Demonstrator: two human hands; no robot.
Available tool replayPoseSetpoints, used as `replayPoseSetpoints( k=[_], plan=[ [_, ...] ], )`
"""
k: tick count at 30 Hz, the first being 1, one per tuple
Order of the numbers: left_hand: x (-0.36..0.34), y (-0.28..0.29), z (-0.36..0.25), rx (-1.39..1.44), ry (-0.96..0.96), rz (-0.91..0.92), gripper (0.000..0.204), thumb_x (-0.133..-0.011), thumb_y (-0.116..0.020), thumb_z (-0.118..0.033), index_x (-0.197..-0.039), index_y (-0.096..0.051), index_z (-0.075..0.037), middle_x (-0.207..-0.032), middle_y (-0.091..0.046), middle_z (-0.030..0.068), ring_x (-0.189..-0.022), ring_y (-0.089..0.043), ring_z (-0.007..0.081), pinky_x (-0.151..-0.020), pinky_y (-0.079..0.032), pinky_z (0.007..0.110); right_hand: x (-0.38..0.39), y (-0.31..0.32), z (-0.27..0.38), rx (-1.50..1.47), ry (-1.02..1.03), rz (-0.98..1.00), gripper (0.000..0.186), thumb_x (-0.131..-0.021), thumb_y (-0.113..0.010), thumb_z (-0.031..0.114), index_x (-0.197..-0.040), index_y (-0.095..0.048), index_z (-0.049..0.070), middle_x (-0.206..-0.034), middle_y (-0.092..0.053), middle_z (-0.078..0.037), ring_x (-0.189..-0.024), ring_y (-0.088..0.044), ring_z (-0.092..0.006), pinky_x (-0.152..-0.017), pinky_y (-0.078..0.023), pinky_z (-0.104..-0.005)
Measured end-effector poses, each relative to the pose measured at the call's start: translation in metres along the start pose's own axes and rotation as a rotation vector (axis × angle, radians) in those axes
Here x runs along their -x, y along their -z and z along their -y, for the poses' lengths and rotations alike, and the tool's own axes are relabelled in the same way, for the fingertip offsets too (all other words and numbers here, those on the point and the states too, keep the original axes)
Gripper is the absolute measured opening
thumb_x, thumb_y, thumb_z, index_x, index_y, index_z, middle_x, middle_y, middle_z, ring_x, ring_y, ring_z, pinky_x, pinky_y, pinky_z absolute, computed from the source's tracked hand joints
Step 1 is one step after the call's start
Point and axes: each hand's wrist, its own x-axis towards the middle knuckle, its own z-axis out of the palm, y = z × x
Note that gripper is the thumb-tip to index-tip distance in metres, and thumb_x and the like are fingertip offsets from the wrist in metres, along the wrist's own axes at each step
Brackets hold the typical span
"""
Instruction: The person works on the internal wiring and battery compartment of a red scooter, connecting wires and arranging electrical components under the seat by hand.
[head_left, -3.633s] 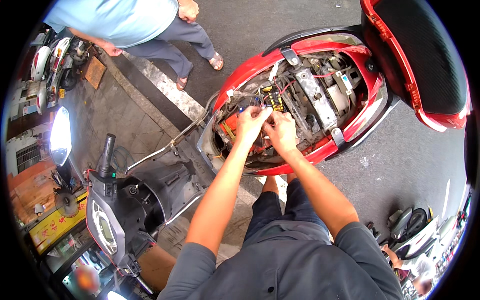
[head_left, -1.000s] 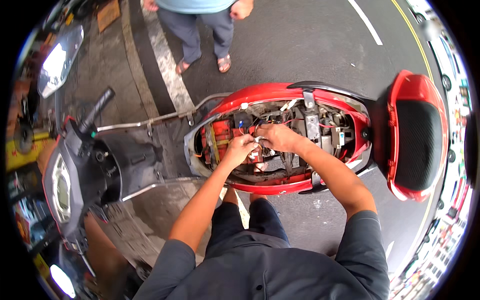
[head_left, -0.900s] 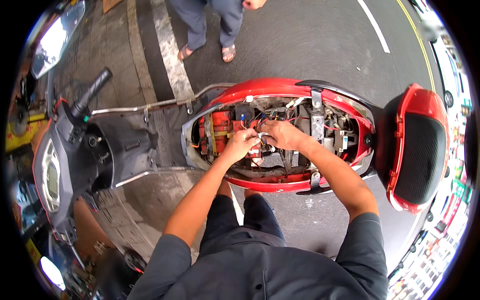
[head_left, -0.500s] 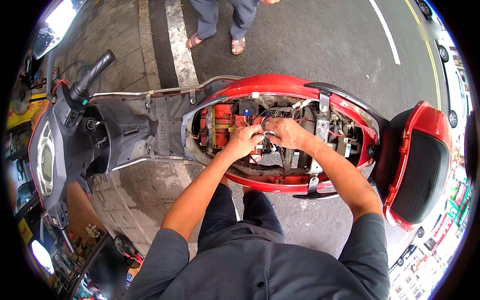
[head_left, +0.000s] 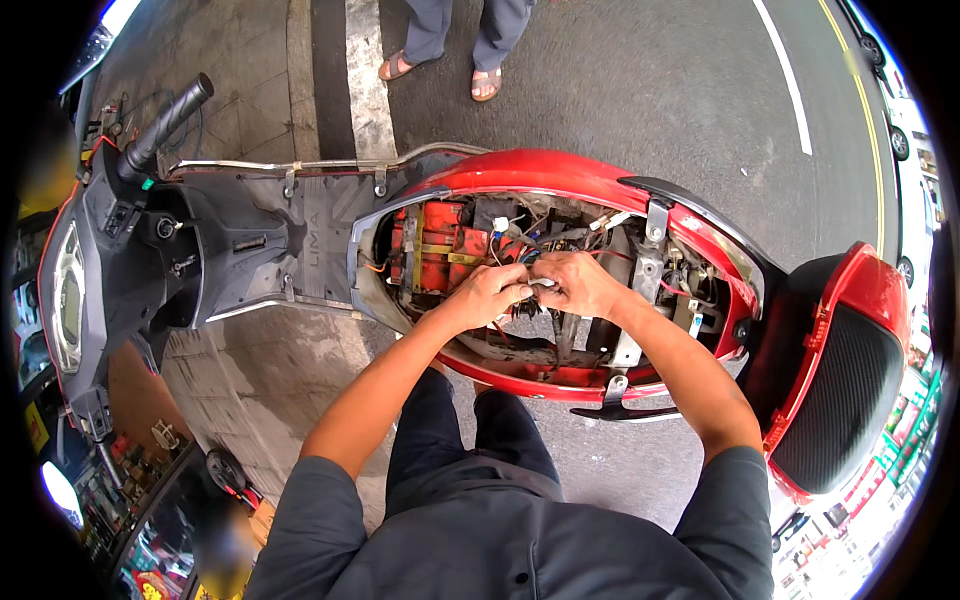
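My left hand (head_left: 484, 297) and my right hand (head_left: 578, 284) meet over the open body of a red scooter (head_left: 540, 163). Thumbs and fingertips of both are pinched together on wires (head_left: 541, 282), a pale length of which shows between them; the exact joint is hidden by my fingers. Beside my left hand lie red battery blocks (head_left: 441, 216) under a yellow strap (head_left: 450, 253). A white plug connector (head_left: 500, 225) stands up from the loose wiring just beyond my hands. More thin coloured wires run beneath my right hand.
A metal crossbar (head_left: 647, 275) spans the opening right of my hands. The handlebar grip (head_left: 170, 120) sticks up at left; a red rear box with a dark ribbed pad (head_left: 840, 390) stands at right. Across the scooter, a person in sandals (head_left: 487, 84) stands on the asphalt.
My fingers stay together over the wiring but have shifted their grip slightly. The white connector now shows beyond them. The whole view has turned a little, and the standing person appears higher.
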Motion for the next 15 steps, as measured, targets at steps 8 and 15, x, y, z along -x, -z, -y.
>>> replayPoseSetpoints(
  k=[8, 15],
  plan=[
    [0.009, -0.011, -0.011, -0.019, -0.018, -0.140, 0.021, -0.087, -0.065, -0.013, -0.102, -0.056, -0.001, -0.081, -0.063, 0.0136, -0.072, -0.063, 0.0207, -0.065, -0.048, 0.035, 0.007, -0.003, 0.009, -0.012, -0.074, -0.039, 0.024, -0.075, -0.064, 0.017, -0.090, -0.060, -0.002, -0.083, -0.062, -0.020, -0.081, -0.061, -0.0413, -0.071, -0.050, -0.0475],
    [0.002, -0.023, -0.033, -0.539, -0.384, -0.465, 0.025, -0.072, -0.070, -0.007, -0.092, -0.056, -0.004, -0.079, -0.062, 0.0136, -0.075, -0.061, 0.0342, -0.069, -0.046, 0.043, 0.008, 0.006, 0.017, -0.225, -0.321, -0.032, 0.023, -0.086, -0.062, 0.019, -0.096, -0.062, -0.002, -0.082, -0.065, -0.021, -0.079, -0.066, -0.0371, -0.069, -0.050, -0.0418]
  ],
)
